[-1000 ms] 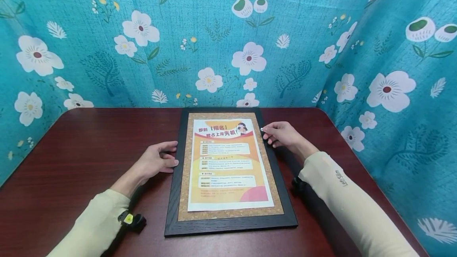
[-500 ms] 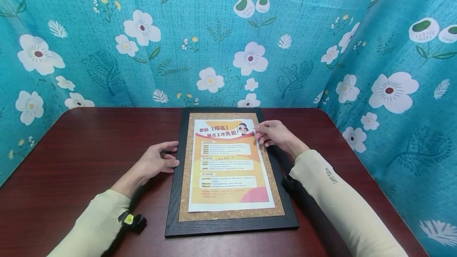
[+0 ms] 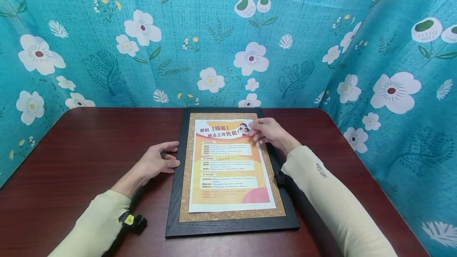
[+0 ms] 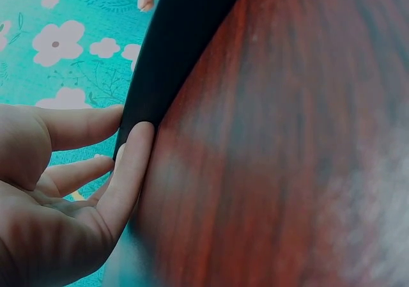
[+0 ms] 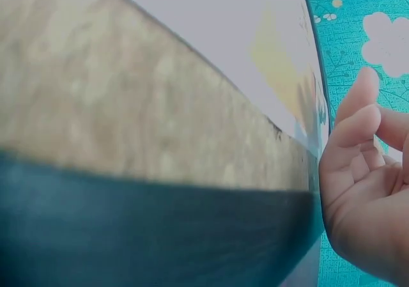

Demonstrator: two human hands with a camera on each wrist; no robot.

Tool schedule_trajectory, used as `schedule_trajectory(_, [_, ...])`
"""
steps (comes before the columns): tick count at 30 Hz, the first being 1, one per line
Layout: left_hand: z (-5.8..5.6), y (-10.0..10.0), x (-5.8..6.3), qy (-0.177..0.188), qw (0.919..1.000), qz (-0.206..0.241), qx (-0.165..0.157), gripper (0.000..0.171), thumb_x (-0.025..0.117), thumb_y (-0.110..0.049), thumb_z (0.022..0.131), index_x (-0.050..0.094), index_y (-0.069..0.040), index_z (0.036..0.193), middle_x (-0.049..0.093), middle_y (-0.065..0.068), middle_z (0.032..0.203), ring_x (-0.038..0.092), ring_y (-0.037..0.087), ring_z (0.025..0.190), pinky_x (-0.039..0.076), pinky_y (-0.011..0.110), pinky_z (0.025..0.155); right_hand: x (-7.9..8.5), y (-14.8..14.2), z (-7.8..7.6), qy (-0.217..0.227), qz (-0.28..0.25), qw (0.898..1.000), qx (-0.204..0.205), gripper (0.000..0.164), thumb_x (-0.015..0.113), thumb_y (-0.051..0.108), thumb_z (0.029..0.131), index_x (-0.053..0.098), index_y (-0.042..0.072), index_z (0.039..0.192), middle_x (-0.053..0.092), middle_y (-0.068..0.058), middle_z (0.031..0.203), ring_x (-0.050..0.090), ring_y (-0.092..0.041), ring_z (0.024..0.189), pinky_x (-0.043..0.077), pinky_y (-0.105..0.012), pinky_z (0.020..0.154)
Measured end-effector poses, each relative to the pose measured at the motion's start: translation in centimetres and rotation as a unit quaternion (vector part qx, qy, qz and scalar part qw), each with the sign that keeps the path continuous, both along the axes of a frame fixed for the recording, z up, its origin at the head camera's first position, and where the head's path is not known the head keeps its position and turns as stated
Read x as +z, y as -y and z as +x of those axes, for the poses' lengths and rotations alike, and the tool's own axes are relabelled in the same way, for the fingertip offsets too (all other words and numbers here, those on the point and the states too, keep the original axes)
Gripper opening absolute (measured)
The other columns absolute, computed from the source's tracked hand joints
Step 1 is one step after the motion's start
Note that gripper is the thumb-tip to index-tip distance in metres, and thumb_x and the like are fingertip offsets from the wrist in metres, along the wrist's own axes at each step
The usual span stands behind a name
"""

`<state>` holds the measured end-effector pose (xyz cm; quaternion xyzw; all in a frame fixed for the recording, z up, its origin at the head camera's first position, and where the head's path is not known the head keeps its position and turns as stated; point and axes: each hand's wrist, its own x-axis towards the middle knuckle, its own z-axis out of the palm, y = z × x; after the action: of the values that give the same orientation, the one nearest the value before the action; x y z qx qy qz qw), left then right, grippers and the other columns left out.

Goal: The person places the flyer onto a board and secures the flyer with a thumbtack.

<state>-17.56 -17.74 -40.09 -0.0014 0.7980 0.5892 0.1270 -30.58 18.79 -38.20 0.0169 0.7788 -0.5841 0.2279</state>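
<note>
A black-framed cork board (image 3: 232,224) lies on the table, with a printed poster (image 3: 228,181) flat on its cork. My left hand (image 3: 157,160) rests at the board's left edge. In the left wrist view its fingers (image 4: 134,172) are fairly straight and touch the frame's black side (image 4: 169,50). Over the poster's upper right corner, my right hand (image 3: 267,132) pinches a small whitish pin between thumb and index finger, the fingertips close over the printed cartoon figure (image 3: 244,128). The pin is mostly hidden now. In the right wrist view the right hand (image 5: 370,172) appears beyond the cork and frame.
The dark red wooden table (image 3: 89,150) extends on both sides of the board. Behind it and to the right hangs a turquoise flowered curtain (image 3: 178,43). A black wrist camera (image 3: 135,222) sits on the left sleeve.
My right hand has moved left, from beside the board's right edge to over the poster's upper right corner, still pinching the pin. The left hand stays put.
</note>
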Motion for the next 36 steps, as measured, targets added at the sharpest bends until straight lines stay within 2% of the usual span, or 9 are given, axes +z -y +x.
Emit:
schedule_trajectory(20, [-0.2,0.2,-0.2,-0.005,1.0,0.004,-0.003,0.067,0.068,0.007,0.091,0.039,0.001,0.151,0.046,0.027,0.141,0.06,0.029,0.099,0.061,0.043,0.079,0.4,2.6,-1.0,0.022,-0.005,1.0,0.0,0.032,0.056,0.025,0.105,0.061,0.001,0.126,0.067,-0.005,0.082,0.059,-0.013,0.064,0.045,-0.022,0.05])
schedule_trajectory(30, [-0.3,0.2,-0.3,-0.01,0.9998,0.016,-0.012,0.067,0.067,0.008,0.09,0.039,0.003,0.151,0.046,0.028,0.142,0.062,0.027,0.099,0.061,0.044,0.078,0.4,4.0,-1.5,0.038,-0.032,0.999,0.008,0.033,0.056,0.023,0.105,0.057,-0.001,0.128,0.066,-0.004,0.079,0.056,-0.012,0.06,0.043,-0.021,0.049])
schedule_trajectory(36, [-0.1,0.2,-0.2,-0.013,0.9998,0.012,-0.008,0.067,0.067,0.008,0.091,0.039,0.003,0.151,0.046,0.029,0.141,0.062,0.028,0.099,0.061,0.044,0.078,0.1,4.7,-1.9,0.042,-0.042,0.998,0.003,0.031,0.059,0.024,0.104,0.06,0.001,0.124,0.066,-0.004,0.078,0.056,-0.012,0.059,0.043,-0.02,0.048])
